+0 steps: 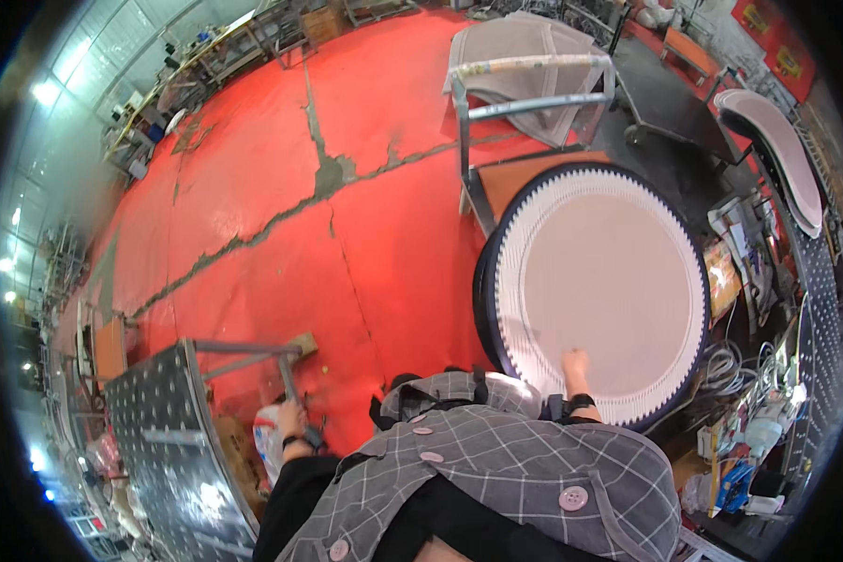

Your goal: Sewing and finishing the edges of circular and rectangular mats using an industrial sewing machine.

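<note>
A large round disc (618, 272) with a beige mesh face lies to my right, a white toothed band and a black rim around its edge. My right hand (576, 362) is over the near part of its face, fingers curled in; whether anything is in them is too small to make out. Low on the left, my left hand (291, 418) is closed around the end of a grey metal bar (288, 379). That bar belongs to the frame of a stand with a dark studded top (164, 412). A white bag (268, 436) hangs or stands beside this hand.
Behind the disc stands a metal-framed trolley (534, 105) with stacked beige sheets (525, 47). Benches (206, 56) line the far left. Coiled cable (721, 367) and tools crowd the right side, near a long studded table (815, 347). The red floor (384, 253) has cracked grey seams.
</note>
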A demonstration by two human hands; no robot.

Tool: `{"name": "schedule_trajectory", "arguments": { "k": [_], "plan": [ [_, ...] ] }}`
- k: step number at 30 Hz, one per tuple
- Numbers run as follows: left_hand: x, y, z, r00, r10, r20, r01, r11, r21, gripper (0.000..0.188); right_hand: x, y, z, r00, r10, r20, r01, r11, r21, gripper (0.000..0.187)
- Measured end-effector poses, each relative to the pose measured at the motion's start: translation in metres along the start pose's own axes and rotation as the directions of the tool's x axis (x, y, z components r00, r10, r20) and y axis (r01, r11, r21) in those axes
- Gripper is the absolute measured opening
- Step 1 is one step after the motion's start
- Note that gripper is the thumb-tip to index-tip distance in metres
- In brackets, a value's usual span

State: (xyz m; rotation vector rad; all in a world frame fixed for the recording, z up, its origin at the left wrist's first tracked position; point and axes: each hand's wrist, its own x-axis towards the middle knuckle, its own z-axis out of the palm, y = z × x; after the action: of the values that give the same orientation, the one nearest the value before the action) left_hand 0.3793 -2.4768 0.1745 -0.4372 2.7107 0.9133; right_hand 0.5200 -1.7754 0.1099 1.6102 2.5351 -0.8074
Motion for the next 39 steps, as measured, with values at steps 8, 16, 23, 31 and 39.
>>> {"name": "schedule_trajectory", "arguments": {
  "k": [8, 16, 23, 31, 39],
  "plan": [
    [0.134, 0.037, -0.024, 0.987, -0.012, 0.158, -0.121, 0.586, 0.801, 0.020, 0.152, -0.385, 0.015, 0.898, -0.412, -0.151, 0.436, 0.877, 0.202, 0.039],
    [0.594, 0.262, -0.087, 0.856, 0.151, 0.495, -0.514, 0.135, 0.847, 0.025, 0.254, -0.571, 0.042, 0.975, -0.175, -0.133, 0.210, 0.923, 0.322, 0.044],
    [0.875, 0.711, 0.080, 0.814, 0.528, 0.242, -0.472, 0.844, -0.255, 0.031, 0.420, -0.683, 0.015, 0.900, 0.077, -0.429, 0.169, 0.845, 0.507, 0.063],
    [0.872, 0.950, 0.224, 0.160, 0.506, 0.848, -0.894, 0.438, -0.092, 0.031, 0.505, -0.711, 0.021, 0.765, 0.539, -0.354, -0.102, 0.643, 0.759, 0.052],
    [1.098, 1.040, 0.212, 0.684, -0.225, 0.694, -0.374, 0.708, 0.599, 0.029, 0.511, -0.739, 0.021, 0.706, 0.667, -0.237, -0.320, 0.600, 0.734, 0.049]
  ]
}}
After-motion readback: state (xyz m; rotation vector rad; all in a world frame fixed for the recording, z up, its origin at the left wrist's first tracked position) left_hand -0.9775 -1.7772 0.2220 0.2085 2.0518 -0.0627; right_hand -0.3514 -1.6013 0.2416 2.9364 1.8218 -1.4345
